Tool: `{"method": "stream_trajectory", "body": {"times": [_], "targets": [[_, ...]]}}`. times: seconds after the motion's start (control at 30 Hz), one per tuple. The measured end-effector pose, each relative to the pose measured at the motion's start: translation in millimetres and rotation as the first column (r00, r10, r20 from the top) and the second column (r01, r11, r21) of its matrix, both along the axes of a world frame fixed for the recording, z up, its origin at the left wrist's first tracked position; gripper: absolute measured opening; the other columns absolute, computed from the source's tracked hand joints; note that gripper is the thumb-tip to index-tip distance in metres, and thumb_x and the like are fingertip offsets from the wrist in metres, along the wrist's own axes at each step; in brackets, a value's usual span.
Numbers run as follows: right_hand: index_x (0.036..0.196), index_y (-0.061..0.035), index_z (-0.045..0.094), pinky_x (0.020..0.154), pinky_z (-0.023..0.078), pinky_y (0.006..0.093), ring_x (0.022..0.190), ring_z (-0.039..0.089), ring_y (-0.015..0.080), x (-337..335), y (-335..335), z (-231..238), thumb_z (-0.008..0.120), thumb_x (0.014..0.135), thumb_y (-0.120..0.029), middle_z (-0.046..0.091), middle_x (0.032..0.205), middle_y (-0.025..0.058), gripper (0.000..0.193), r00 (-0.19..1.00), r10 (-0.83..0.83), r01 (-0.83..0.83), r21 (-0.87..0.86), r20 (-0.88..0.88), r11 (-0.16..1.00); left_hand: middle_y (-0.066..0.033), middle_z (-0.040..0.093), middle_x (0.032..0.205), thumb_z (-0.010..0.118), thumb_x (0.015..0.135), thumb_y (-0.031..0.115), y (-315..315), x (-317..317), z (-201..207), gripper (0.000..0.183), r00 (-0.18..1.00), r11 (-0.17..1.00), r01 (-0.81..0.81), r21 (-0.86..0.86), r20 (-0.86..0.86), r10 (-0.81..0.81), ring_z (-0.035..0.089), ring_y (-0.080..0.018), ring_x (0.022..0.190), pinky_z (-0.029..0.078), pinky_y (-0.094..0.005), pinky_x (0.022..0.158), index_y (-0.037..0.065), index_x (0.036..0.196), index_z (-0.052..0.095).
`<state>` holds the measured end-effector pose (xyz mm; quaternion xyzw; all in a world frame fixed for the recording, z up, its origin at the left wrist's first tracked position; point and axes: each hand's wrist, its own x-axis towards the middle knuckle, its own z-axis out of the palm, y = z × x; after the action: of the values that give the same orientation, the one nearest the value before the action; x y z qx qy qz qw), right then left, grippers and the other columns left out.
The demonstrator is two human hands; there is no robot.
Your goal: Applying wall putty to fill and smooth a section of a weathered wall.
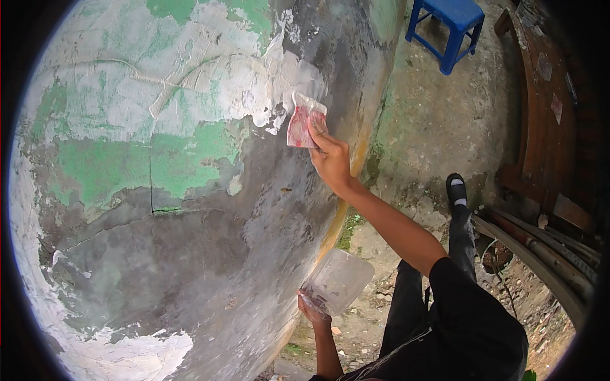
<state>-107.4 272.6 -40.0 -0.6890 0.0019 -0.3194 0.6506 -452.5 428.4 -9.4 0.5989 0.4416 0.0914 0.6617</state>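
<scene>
My right hand [329,159] grips a red and white putty spreader [304,127] smeared with white putty, its fingers closed round one side. The spreader's top edge rests at the wall [210,267], beside a fresh patch of white putty [254,89]. Lower down, my left hand [312,310] is closed on the edge of a clear plastic tub [343,279], which is tilted and has whitish residue inside. Peeling green paint [127,165], bare grey plaster and cracks mark the wall.
A blue plastic stool [452,25] stands at the top right on the concrete ground [445,108]. Along the right lie a brown wooden bench [546,120] and several long poles [540,247]. My shoe [456,189] is on the ground; rubble lies at the lower right.
</scene>
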Motion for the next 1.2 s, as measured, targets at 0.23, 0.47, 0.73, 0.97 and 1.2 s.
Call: {"method": "stream_trajectory", "body": {"times": [0.23,0.47,0.73,0.97,1.2], "targets": [[0.12,0.0021,0.062,0.091,0.053,0.0355,0.114,0.06,0.0332,-34,-15,-5,0.057,0.075,0.015,0.063,0.117,0.0227,0.048,0.999,0.01,-0.013,0.088,0.04,0.996,-0.0131,0.057,0.11,0.044,0.097,0.053,1,8,-4,0.053,0.999,0.999,0.009,0.033,0.049,-0.011,0.06,-0.0292,0.096,0.053,-0.0441,0.077,0.004,0.117,0.05],[0.126,-0.0015,0.059,0.084,0.052,0.0294,0.109,0.063,0.0308,59,-39,-14,0.059,0.078,0.011,0.06,0.123,0.0213,0.05,0.988,-0.151,0.152,0.073,-0.012,0.986,-0.0091,0.063,0.104,0.047,0.1,0.041,-14,21,7,0.038,0.996,0.999,-0.015,-0.029,0.088,0.018,0.062,-0.0236,0.09,0.053,-0.039,0.08,0.005,0.108,0.058],[0.121,0.0018,0.061,0.086,0.052,0.0305,0.107,0.065,0.0262,-52,-30,-22,0.063,0.083,0.004,0.066,0.112,0.0213,0.038,0.938,0.307,-0.286,0.142,-0.16,0.948,-0.0128,0.059,0.11,0.047,0.098,0.05,-14,29,11,0.051,0.995,1.0,0.022,-0.005,0.098,-0.021,0.059,-0.0268,0.098,0.052,-0.0421,0.083,0.003,0.115,0.053],[0.11,0.0032,0.061,0.063,0.048,0.0322,0.076,0.07,0.0272,-105,-124,88,0.064,0.087,-0.007,0.067,0.081,0.0175,0.025,0.881,0.425,-0.353,0.305,-0.211,0.884,-0.0067,0.063,0.093,0.053,0.096,0.048,-42,52,51,0.045,0.987,0.999,0.036,-0.026,0.156,-0.031,0.062,-0.0203,0.084,0.053,-0.0363,0.075,0.004,0.104,0.06],[0.115,-0.0073,0.06,0.064,0.052,0.0385,0.07,0.067,0.0274,-129,-156,237,0.064,0.087,-0.011,0.069,0.084,0.011,0.028,0.367,0.848,-0.901,-0.372,-0.382,0.222,-0.0024,0.066,0.087,0.048,0.101,0.039,-76,68,114,0.04,0.953,0.994,0.053,-0.092,0.302,-0.023,0.061,-0.0102,0.073,0.051,-0.0279,0.068,0.002,0.097,0.065]]}}
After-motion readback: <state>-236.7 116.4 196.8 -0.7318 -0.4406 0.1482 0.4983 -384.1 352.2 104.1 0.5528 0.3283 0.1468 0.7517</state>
